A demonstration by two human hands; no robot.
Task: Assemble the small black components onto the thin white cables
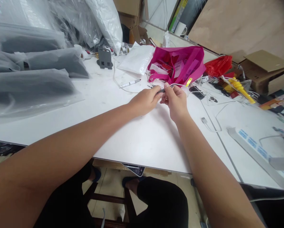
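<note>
both bare hands (158, 98) pinching a small dark object (161, 91) at centre, white bench (142, 136) spreading beneath

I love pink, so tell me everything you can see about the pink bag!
The bag is bright pink and looks like thin cloth. It slumps open on the white table, a strap looping out in front, with red and pale things inside. A white packet lies by its left side; the right hand is in front.
</note>
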